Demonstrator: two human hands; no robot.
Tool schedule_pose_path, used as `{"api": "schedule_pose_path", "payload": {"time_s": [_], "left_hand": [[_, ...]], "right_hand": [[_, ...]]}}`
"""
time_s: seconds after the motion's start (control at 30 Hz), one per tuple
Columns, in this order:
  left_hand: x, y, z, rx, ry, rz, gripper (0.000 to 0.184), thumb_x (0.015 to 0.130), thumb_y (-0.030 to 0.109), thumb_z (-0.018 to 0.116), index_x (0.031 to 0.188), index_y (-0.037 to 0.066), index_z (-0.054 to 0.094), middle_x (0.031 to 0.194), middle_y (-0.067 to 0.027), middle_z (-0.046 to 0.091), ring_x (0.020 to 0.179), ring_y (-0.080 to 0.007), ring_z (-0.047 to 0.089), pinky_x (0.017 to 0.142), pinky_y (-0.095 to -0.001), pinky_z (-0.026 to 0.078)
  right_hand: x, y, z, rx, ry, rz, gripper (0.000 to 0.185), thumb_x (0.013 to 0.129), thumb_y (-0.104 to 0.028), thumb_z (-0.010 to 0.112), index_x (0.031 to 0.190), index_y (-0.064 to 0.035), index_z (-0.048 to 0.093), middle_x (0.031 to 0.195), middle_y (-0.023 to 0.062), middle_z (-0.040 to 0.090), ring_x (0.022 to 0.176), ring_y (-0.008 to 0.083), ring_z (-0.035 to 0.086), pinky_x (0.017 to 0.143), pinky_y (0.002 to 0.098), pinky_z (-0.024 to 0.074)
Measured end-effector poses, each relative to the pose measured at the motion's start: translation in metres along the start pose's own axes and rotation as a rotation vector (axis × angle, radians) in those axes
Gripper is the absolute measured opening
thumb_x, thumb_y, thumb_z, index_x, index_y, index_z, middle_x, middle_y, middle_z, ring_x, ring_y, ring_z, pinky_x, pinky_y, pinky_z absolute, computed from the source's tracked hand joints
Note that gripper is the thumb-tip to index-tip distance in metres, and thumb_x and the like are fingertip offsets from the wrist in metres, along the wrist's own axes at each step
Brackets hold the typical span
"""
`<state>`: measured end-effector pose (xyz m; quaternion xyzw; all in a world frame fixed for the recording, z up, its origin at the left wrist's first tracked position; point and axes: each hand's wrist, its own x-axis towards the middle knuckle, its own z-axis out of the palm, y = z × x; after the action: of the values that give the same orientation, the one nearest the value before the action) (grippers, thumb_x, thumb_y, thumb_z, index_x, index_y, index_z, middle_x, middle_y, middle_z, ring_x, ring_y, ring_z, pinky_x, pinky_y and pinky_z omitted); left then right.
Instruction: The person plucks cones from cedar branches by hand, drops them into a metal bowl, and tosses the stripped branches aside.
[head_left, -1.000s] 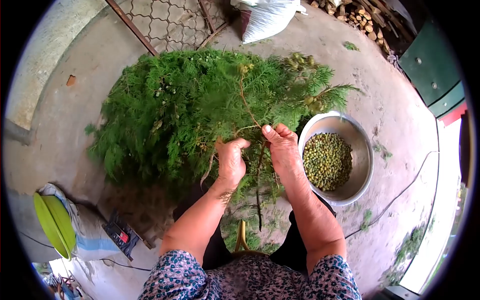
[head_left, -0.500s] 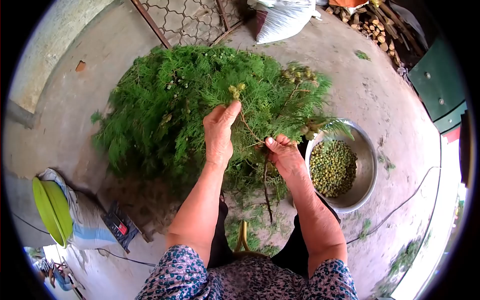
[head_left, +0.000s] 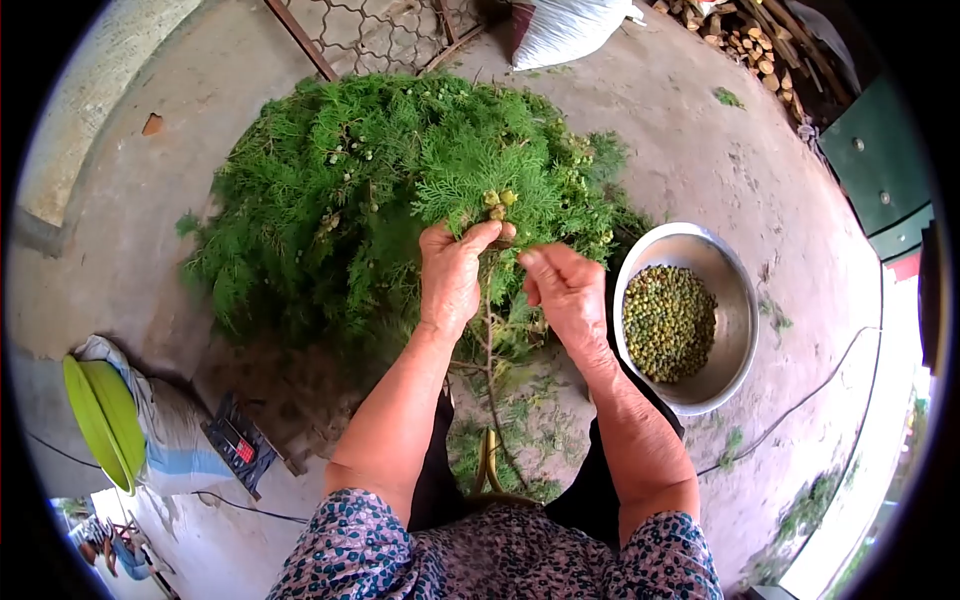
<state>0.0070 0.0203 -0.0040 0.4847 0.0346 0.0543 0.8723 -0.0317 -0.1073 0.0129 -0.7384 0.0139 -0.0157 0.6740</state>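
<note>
My left hand (head_left: 450, 280) is closed on an evergreen branch (head_left: 490, 340), its thumb and fingertips pinched just below a cluster of yellow-green cones (head_left: 498, 203). The bare brown stem hangs down between my forearms. Close beside it on the right, my right hand (head_left: 570, 300) has its fingers curled and the thumb pressed to them; whatever lies in that pinch is hidden. Beneath and beyond both hands spreads a large heap of green cut branches (head_left: 330, 190) with small cones among the leaves. A metal basin (head_left: 737, 330) partly filled with small green-brown cones (head_left: 670, 325) stands right of my right hand.
To the left lie a lime-green basin (head_left: 100, 420) and a black tool case (head_left: 235, 440). A white sack (head_left: 570, 30) and stacked firewood (head_left: 760, 50) are at the back. A thin cable (head_left: 800, 405) crosses the concrete floor at right.
My left hand has shifted right with the cone cluster. My right hand has risen from the lower stem, its fingers curled near the left fingertips. The branch stem now hangs more upright.
</note>
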Motion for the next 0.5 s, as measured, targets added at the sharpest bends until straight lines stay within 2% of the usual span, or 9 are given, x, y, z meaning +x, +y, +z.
{"api": "schedule_pose_path", "payload": {"time_s": [0.03, 0.07, 0.1, 0.13, 0.2, 0.27, 0.3, 0.4, 0.5], "left_hand": [[0.000, 0.001, -0.002, 0.026, -0.059, 0.017, 0.008, 0.077, 0.000, 0.059, 0.083, 0.000, 0.064, 0.078, -0.0056, 0.065, 0.068, -0.0130, 0.059, 0.066, -0.0271, 0.046], [-0.001, 0.003, -0.002, 0.052, -0.118, 0.035, 0.007, 0.078, 0.001, 0.059, 0.083, 0.001, 0.064, 0.078, -0.0056, 0.064, 0.067, -0.0123, 0.059, 0.063, -0.0267, 0.046], [-0.003, 0.004, 0.001, 0.043, -0.123, -0.012, 0.008, 0.079, 0.004, 0.059, 0.083, 0.002, 0.065, 0.075, -0.0049, 0.063, 0.065, -0.0106, 0.056, 0.054, -0.0246, 0.043], [-0.005, 0.006, 0.003, 0.043, -0.127, -0.017, 0.008, 0.079, 0.004, 0.059, 0.083, 0.002, 0.065, 0.075, -0.0049, 0.063, 0.065, -0.0106, 0.056, 0.054, -0.0246, 0.043], [-0.008, 0.007, 0.003, 0.163, -0.160, -0.098, 0.008, 0.080, 0.006, 0.059, 0.083, 0.003, 0.065, 0.071, -0.0045, 0.063, 0.061, -0.0094, 0.054, 0.049, -0.0228, 0.040], [-0.011, 0.005, 0.004, 0.154, -0.166, -0.102, 0.008, 0.080, 0.007, 0.059, 0.084, 0.002, 0.064, 0.070, -0.0044, 0.062, 0.058, -0.0087, 0.053, 0.047, -0.0216, 0.038], [-0.012, 0.006, 0.003, 0.141, -0.188, -0.123, 0.008, 0.080, 0.007, 0.059, 0.084, 0.002, 0.064, 0.070, -0.0045, 0.062, 0.057, -0.0087, 0.053, 0.047, -0.0213, 0.037], [-0.012, 0.008, 0.004, 0.144, -0.201, -0.160, 0.009, 0.079, 0.007, 0.059, 0.085, 0.002, 0.064, 0.068, -0.0043, 0.061, 0.056, -0.0080, 0.052, 0.046, -0.0202, 0.036], [-0.012, 0.012, 0.005, 0.177, -0.200, -0.246, 0.009, 0.079, 0.007, 0.059, 0.085, 0.002, 0.064, 0.068, -0.0041, 0.061, 0.055, -0.0076, 0.052, 0.046, -0.0203, 0.036]], "right_hand": [[-0.002, -0.006, 0.002, 0.110, 0.098, -0.086, 0.007, 0.085, -0.008, 0.057, 0.087, -0.0031, 0.062, 0.064, -0.0014, 0.055, 0.050, 0.0041, 0.047, 0.042, 0.0194, 0.0371], [0.002, -0.002, 0.001, 0.146, 0.160, -0.157, 0.007, 0.085, -0.005, 0.056, 0.091, -0.0037, 0.061, 0.069, -0.0008, 0.056, 0.052, 0.0048, 0.047, 0.045, 0.0191, 0.0383], [0.007, -0.001, -0.001, 0.168, 0.183, -0.240, 0.009, 0.085, -0.003, 0.056, 0.093, -0.0042, 0.060, 0.069, -0.0008, 0.056, 0.053, 0.0049, 0.048, 0.047, 0.0189, 0.0391], [0.011, 0.000, -0.002, 0.190, 0.208, -0.324, 0.012, 0.085, -0.002, 0.055, 0.095, -0.0048, 0.060, 0.070, -0.0008, 0.056, 0.055, 0.0050, 0.048, 0.049, 0.0186, 0.0399], [0.016, -0.001, -0.007, 0.199, 0.186, -0.283, 0.019, 0.082, 0.003, 0.055, 0.099, -0.0050, 0.059, 0.077, 0.0002, 0.056, 0.061, 0.0056, 0.049, 0.053, 0.0189, 0.0414], [0.019, -0.006, -0.010, 0.083, 0.099, -0.256, 0.026, 0.079, 0.006, 0.057, 0.103, -0.0039, 0.058, 0.087, 0.0014, 0.055, 0.067, 0.0061, 0.051, 0.055, 0.0202, 0.0425], [0.021, -0.001, -0.011, 0.136, 0.056, -0.208, 0.028, 0.078, 0.007, 0.058, 0.104, -0.0022, 0.059, 0.093, 0.0023, 0.054, 0.074, 0.0073, 0.053, 0.058, 0.0216, 0.0447], [0.024, 0.007, -0.012, 0.263, -0.017, -0.240, 0.025, 0.078, 0.007, 0.058, 0.100, -0.0015, 0.061, 0.094, 0.0027, 0.055, 0.075, 0.0090, 0.054, 0.061, 0.0230, 0.0465], [0.024, 0.005, -0.016, 0.216, -0.035, -0.196, 0.020, 0.079, 0.005, 0.058, 0.098, -0.0009, 0.062, 0.088, 0.0025, 0.056, 0.072, 0.0102, 0.055, 0.061, 0.0236, 0.0471]]}}
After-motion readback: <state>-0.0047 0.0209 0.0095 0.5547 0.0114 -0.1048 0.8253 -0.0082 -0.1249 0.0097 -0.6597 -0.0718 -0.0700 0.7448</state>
